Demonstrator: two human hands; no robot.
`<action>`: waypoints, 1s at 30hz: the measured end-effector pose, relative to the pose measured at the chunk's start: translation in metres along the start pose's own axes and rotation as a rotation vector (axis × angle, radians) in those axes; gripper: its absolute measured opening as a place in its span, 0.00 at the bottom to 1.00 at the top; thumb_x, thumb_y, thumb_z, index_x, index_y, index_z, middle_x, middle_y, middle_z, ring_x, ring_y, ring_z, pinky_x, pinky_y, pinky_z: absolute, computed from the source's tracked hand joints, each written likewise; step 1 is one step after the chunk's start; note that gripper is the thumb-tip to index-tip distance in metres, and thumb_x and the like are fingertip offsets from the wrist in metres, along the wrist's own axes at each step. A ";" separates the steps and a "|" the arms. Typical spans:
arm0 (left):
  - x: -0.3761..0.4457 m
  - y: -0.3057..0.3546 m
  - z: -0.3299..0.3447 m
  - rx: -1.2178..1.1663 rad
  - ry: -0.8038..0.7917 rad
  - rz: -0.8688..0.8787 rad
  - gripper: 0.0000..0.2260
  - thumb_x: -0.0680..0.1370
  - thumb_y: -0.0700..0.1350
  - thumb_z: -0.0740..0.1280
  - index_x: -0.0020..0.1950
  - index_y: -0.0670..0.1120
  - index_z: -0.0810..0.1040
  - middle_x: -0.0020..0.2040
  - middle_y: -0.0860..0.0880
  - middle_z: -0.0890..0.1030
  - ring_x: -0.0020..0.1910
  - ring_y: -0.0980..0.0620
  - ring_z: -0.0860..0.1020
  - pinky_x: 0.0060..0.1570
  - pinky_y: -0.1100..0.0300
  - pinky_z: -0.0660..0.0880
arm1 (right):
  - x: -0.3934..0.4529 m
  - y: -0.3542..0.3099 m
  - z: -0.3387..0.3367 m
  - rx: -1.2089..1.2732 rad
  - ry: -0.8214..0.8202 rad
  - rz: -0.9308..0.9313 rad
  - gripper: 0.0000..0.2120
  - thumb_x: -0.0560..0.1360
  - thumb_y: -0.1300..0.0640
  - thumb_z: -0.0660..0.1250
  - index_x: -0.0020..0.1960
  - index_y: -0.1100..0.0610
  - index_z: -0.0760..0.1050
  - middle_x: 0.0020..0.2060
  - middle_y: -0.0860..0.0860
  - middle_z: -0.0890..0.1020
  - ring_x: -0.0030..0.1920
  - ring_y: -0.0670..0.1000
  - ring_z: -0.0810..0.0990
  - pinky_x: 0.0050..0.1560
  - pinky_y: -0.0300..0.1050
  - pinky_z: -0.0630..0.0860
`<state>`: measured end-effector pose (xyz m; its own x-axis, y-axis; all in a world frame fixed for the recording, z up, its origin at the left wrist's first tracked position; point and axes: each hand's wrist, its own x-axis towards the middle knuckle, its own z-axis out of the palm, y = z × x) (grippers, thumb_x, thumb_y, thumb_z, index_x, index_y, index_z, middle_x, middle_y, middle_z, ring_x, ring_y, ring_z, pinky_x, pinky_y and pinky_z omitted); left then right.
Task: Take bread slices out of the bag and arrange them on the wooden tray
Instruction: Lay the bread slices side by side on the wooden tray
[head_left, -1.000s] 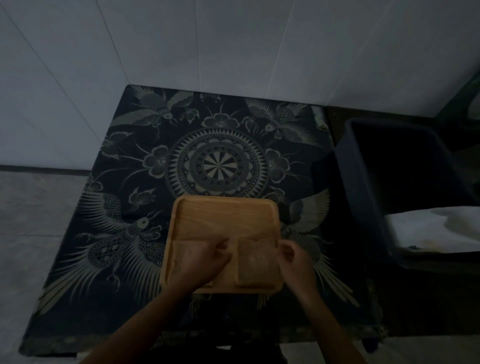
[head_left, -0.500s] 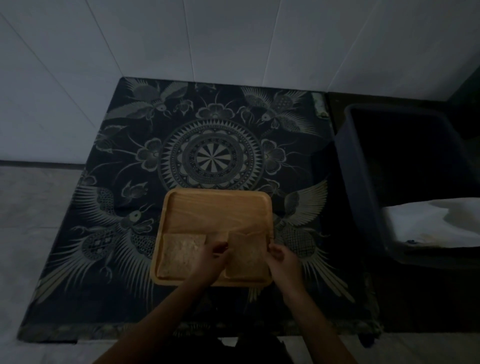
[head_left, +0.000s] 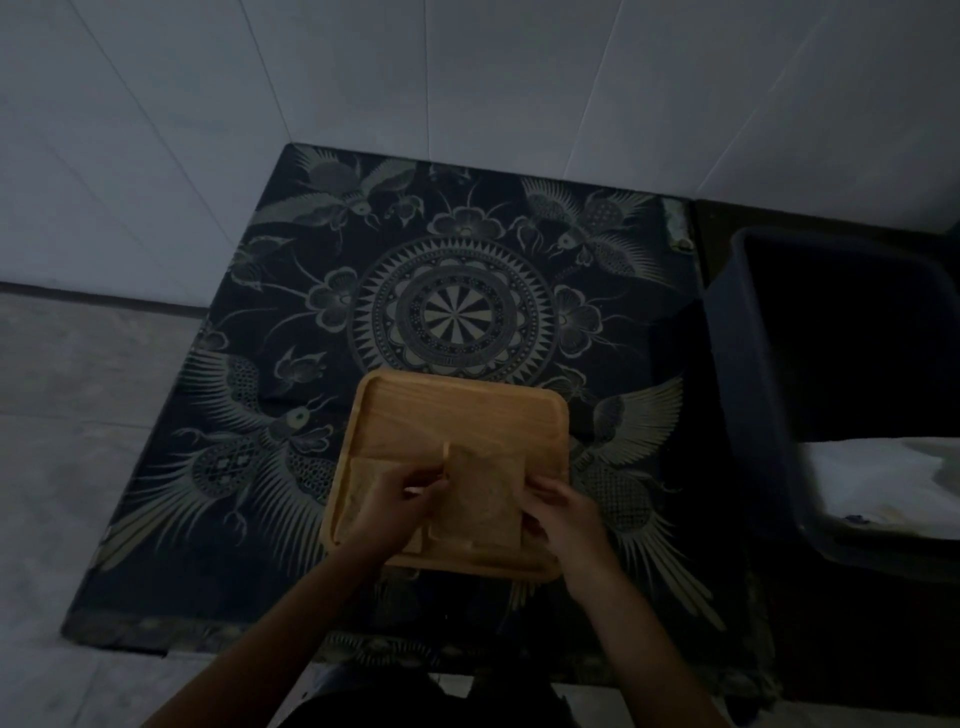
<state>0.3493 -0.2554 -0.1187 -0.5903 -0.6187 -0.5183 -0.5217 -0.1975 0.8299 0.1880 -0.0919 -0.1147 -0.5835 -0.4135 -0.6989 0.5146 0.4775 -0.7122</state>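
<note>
Lying between both hands' fingers: bread slice.

From my remote feed: a smooth, matt wooden tray with visible grain sits on a matt dark cloth printed with pale birds and a mandala, beside a smooth dark plastic bin, backed by faintly glossy white wall tiles.

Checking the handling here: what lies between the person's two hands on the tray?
In the head view, a bread slice lies between the left hand and right hand, on the wooden tray.
</note>
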 end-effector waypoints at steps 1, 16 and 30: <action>0.002 0.001 -0.006 -0.019 0.001 -0.004 0.12 0.80 0.44 0.69 0.63 0.45 0.82 0.55 0.46 0.84 0.53 0.47 0.83 0.54 0.48 0.82 | 0.001 -0.003 0.005 -0.019 -0.002 -0.005 0.09 0.71 0.53 0.79 0.50 0.47 0.85 0.48 0.48 0.89 0.50 0.51 0.87 0.53 0.50 0.83; 0.071 0.027 -0.092 0.166 0.202 0.044 0.09 0.76 0.47 0.73 0.55 0.49 0.84 0.45 0.54 0.85 0.42 0.60 0.83 0.38 0.68 0.75 | 0.070 -0.053 0.108 -0.123 0.001 -0.107 0.15 0.74 0.53 0.76 0.59 0.54 0.84 0.51 0.50 0.88 0.51 0.49 0.87 0.55 0.49 0.85; 0.105 0.006 -0.106 0.376 0.211 0.085 0.10 0.77 0.44 0.72 0.57 0.46 0.85 0.50 0.49 0.87 0.46 0.56 0.83 0.45 0.67 0.75 | 0.107 -0.033 0.144 -0.323 0.109 -0.087 0.11 0.75 0.53 0.75 0.56 0.53 0.83 0.49 0.49 0.86 0.51 0.50 0.85 0.57 0.53 0.83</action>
<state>0.3498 -0.4025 -0.1461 -0.5228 -0.7701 -0.3655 -0.6875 0.1274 0.7149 0.1994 -0.2629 -0.1754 -0.6892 -0.3869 -0.6127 0.2449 0.6715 -0.6994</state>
